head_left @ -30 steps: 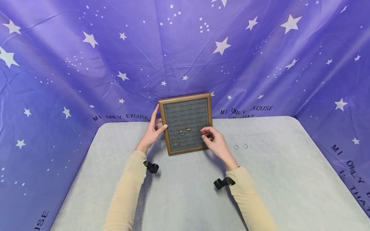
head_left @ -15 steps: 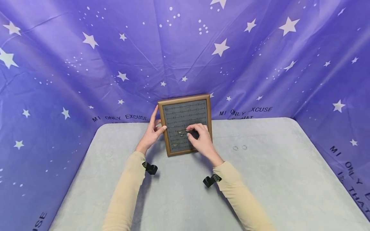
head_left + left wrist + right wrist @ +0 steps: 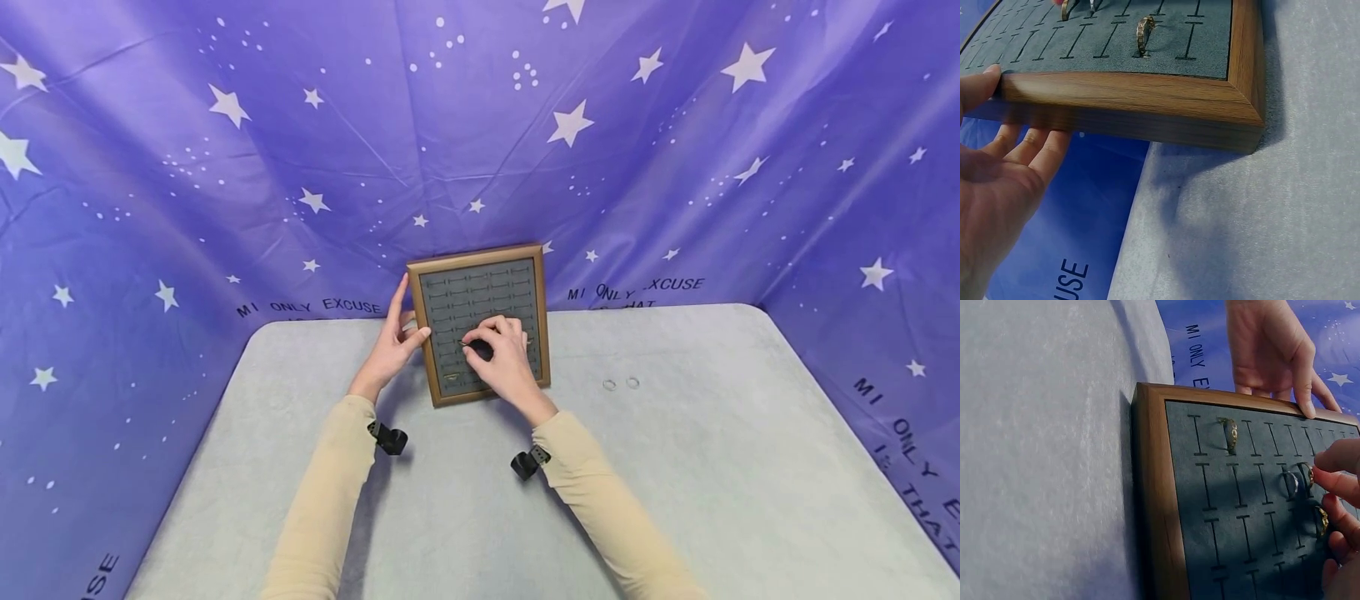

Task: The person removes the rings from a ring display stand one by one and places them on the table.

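Observation:
A wood-framed ring display tray (image 3: 480, 292) with slotted dark grey padding stands tilted at the back of the table. My left hand (image 3: 392, 343) grips its left side, thumb on the front of the frame and fingers behind. My right hand (image 3: 504, 357) is over the lower middle of the padding, thumb and index finger pinching a gold ring (image 3: 1307, 477) seated in a slot. Right beside that one is a silver ring (image 3: 1291, 482). Another gold ring (image 3: 1322, 522) sits under the curled fingers. Nearer the bottom corner stands a patterned gold ring (image 3: 1144, 34).
Two loose rings, one (image 3: 609, 385) left of the other (image 3: 633, 382), lie on the grey table (image 3: 720, 450) right of the tray. A purple star-printed cloth (image 3: 480, 108) hangs close behind and along both sides. Each wrist carries a small black camera (image 3: 528, 461).
My right hand has moved left across the padding, from the tray's right side past one gold ring to another. The left hand keeps its grip on the frame.

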Demonstrator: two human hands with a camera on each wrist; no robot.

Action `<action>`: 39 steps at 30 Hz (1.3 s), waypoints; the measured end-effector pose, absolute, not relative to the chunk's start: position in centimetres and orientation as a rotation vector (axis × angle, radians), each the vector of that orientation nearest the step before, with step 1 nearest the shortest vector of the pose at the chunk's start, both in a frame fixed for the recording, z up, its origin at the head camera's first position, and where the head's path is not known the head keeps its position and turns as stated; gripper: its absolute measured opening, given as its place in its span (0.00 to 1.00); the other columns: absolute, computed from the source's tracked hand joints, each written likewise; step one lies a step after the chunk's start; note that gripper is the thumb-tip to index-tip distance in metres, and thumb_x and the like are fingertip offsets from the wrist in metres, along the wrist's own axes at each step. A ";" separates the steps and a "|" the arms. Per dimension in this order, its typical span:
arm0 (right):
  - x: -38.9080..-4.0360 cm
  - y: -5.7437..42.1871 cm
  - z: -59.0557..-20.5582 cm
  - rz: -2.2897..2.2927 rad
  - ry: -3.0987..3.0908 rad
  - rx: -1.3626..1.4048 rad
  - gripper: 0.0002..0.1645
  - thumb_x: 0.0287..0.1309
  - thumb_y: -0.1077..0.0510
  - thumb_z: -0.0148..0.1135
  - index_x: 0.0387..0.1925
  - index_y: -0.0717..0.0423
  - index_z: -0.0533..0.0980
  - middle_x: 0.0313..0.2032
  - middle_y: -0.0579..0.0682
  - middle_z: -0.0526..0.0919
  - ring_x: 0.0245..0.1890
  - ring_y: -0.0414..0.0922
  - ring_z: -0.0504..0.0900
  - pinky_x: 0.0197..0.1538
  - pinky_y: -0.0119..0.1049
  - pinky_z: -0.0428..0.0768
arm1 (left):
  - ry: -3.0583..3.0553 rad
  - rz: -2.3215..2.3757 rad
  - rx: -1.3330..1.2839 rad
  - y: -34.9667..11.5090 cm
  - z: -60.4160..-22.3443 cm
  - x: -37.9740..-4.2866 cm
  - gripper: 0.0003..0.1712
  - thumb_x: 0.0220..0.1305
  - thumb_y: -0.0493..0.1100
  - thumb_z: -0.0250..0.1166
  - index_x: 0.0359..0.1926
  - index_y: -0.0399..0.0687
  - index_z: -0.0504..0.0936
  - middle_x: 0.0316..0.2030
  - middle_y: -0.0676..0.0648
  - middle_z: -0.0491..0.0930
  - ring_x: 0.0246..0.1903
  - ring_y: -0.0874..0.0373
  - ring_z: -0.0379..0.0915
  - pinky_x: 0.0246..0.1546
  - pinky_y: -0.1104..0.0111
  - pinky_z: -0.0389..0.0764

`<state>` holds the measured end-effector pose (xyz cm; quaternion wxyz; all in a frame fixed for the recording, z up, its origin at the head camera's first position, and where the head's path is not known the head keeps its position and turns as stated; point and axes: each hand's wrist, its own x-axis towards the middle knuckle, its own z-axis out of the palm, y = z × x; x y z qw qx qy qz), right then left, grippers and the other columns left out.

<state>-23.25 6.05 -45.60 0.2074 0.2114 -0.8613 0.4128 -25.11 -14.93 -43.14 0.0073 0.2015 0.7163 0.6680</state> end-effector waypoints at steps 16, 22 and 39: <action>-23.5 5.5 -45.9 1.093 -2.431 0.528 0.03 0.56 0.59 0.67 0.29 0.55 0.83 0.40 0.50 0.71 0.47 0.54 0.64 0.46 0.50 0.61 | 2.278 2.071 0.651 -14.8 -43.2 -25.2 0.51 0.67 0.28 0.56 0.77 0.62 0.36 0.75 0.47 0.35 0.66 0.42 0.55 0.56 0.60 0.72; -23.4 5.8 -45.8 1.149 -2.427 0.568 0.02 0.56 0.60 0.66 0.29 0.53 0.81 0.41 0.51 0.72 0.48 0.54 0.63 0.46 0.51 0.60 | 2.282 2.074 0.649 -14.8 -43.2 -25.1 0.51 0.67 0.28 0.56 0.77 0.61 0.36 0.75 0.45 0.37 0.66 0.41 0.56 0.54 0.64 0.72; -23.1 7.1 -44.7 1.302 -2.417 0.598 0.02 0.58 0.61 0.64 0.32 0.56 0.80 0.42 0.50 0.80 0.52 0.53 0.67 0.50 0.53 0.58 | 2.233 2.134 0.660 -14.7 -43.3 -25.2 0.52 0.65 0.23 0.54 0.77 0.55 0.35 0.66 0.29 0.58 0.57 0.39 0.67 0.47 0.70 0.77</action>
